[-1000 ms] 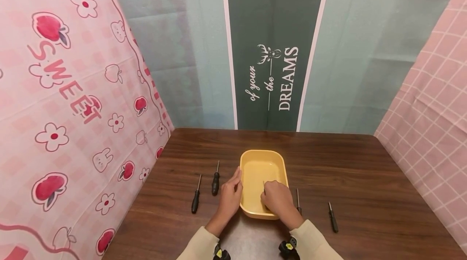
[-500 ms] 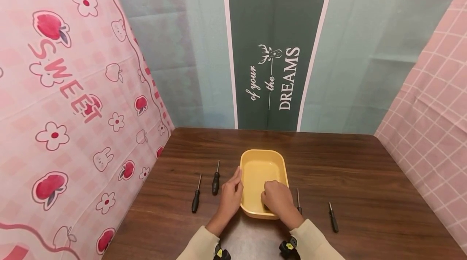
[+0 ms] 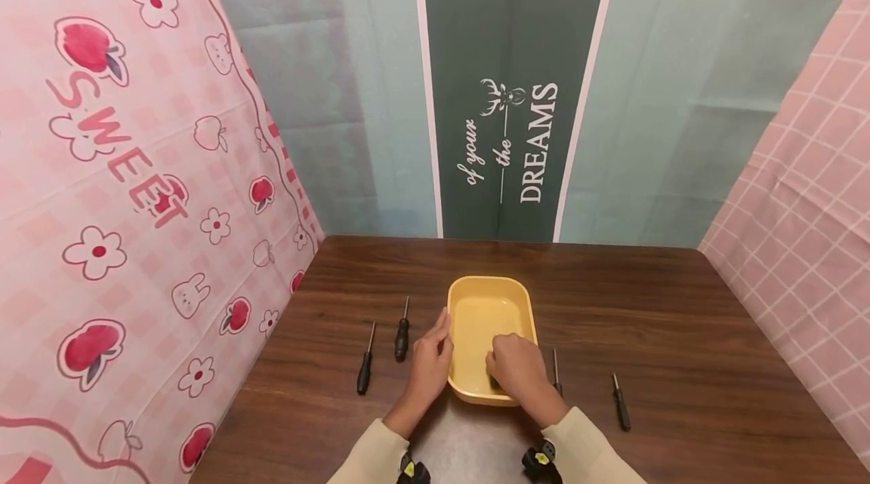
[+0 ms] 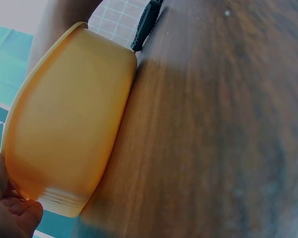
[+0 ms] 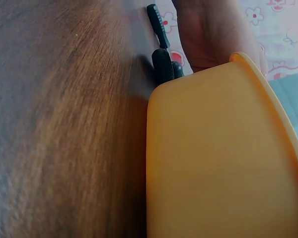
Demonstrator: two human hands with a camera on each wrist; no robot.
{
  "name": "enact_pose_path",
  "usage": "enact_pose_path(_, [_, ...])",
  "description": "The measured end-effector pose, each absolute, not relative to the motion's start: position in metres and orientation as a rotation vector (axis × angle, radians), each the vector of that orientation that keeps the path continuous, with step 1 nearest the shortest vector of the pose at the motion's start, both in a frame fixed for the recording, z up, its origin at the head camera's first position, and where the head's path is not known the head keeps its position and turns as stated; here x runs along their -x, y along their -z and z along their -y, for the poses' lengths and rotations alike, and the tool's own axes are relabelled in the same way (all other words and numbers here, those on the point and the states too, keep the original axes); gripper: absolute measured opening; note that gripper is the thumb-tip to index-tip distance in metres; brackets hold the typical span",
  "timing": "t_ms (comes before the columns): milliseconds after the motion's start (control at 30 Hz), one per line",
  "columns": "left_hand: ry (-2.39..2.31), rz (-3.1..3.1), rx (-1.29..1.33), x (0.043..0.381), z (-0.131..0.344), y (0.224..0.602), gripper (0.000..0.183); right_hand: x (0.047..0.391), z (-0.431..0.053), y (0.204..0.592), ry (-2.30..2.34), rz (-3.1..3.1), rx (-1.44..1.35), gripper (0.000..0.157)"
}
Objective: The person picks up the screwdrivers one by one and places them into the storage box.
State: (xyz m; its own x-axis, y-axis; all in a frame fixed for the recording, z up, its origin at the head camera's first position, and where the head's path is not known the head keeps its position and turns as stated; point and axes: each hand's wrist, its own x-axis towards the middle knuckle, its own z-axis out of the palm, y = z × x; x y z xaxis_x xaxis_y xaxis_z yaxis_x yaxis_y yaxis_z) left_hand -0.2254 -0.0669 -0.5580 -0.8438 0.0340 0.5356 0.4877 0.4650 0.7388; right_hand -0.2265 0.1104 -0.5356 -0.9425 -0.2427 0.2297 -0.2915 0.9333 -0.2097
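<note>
A yellow rectangular plastic tub (image 3: 482,304) stands at the middle of the table. My left hand (image 3: 430,357) holds its left side, fingers along the outer wall and at the rim; the left wrist view shows the fingertips (image 4: 32,215) against the wall. Inside the tub's near right part, my right hand (image 3: 518,365) is curled into a fist around a screwdriver. Only a bit of its dark handle (image 3: 494,383) shows below the fist; the rest is hidden. In the right wrist view the tub wall (image 5: 218,148) blocks the right hand.
Left of the tub lie two black-handled screwdrivers (image 3: 402,337) (image 3: 365,371). On the right, one screwdriver (image 3: 556,372) is partly covered by my right forearm, and another screwdriver (image 3: 621,407) lies farther out. Patterned cloths (image 3: 163,167) hang around the dark wooden table (image 3: 632,303).
Both hands and the tub stay nearly in place. A thin tip seen above the right fist a second ago is now out of sight. The head view has tilted slightly.
</note>
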Motion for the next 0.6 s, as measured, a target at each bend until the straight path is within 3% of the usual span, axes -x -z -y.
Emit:
enact_pose_path(267, [1.332,2.29,0.42,0.2257,0.0665,0.5565,0.036,0.2276,-0.1125,0.5355,-0.537,2.818,-0.432,0.037])
enact_pose_path(600, [1.351,2.283,0.417,0.2257,0.0667,0.5566,0.036,0.2286,-0.1126,0.531,-0.719,2.746,-0.421,0.021])
